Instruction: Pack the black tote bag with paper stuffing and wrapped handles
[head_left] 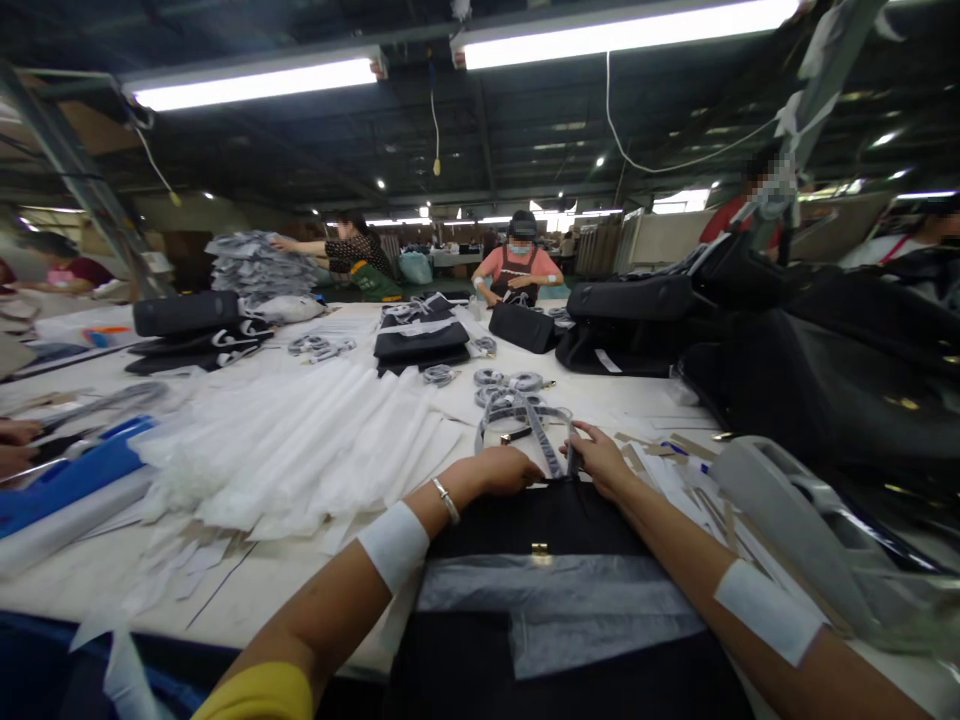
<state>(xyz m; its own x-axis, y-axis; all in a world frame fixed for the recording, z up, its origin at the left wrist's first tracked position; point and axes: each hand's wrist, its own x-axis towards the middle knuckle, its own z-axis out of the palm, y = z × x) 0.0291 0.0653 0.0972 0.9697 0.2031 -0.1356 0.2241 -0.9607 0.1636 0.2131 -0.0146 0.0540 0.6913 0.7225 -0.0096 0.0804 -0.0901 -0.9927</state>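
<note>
A black bag (555, 530) lies on the counter (277, 590) directly before the person, with a gold clasp (540, 551) on its flap and translucent wrapping (555, 585) across it. A strap (544, 435) in grey wrapping loops up at its far edge. The right hand (600, 460) pinches one side of that strap between thumb and fingers. The left hand (514, 470) is curled at the far edge beside the strap; whether its fingers grip anything cannot be told. Just beyond lie coiled straps (525, 382). White sheets (300, 440) spread over the counter to the left; a grey plastic piece (795, 540) sits to the right. Farther back stand stacked black bags (420, 345), and across the counter a masked co-worker (517, 265) bends over work.
</note>
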